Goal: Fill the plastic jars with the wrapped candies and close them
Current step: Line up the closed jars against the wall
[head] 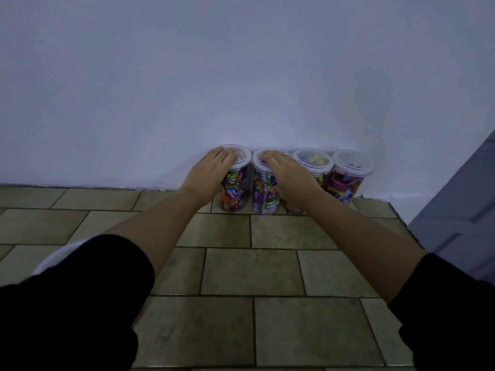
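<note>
- While a hand lies on each of two of them, four lidded plastic jars of wrapped candies stand upright in a close row on the tiled floor (pixel 267 271), against the white wall (pixel 241 76)
- Left hand (pixel 211 172) rests on the leftmost jar (pixel 233 195), fingers stretched nearly straight across its lid (pixel 244 158), gripping nothing; the thumb is hidden
- Right hand (pixel 288 175) lies the same way on the second jar (pixel 263 195), fingers flat and loosely spread, its wrist covering most of the third jar (pixel 313 159)
- Fourth jar (pixel 348 183) stands untouched at the right end
- Wrapper lettering is largely too blurred to read
- Black sleeves (pixel 67 303) fill the lower corners; a white curved rim (pixel 53 257) shows beside the left one, otherwise hidden
- Grey-blue door (pixel 460 210) is cut off at the right edge
</note>
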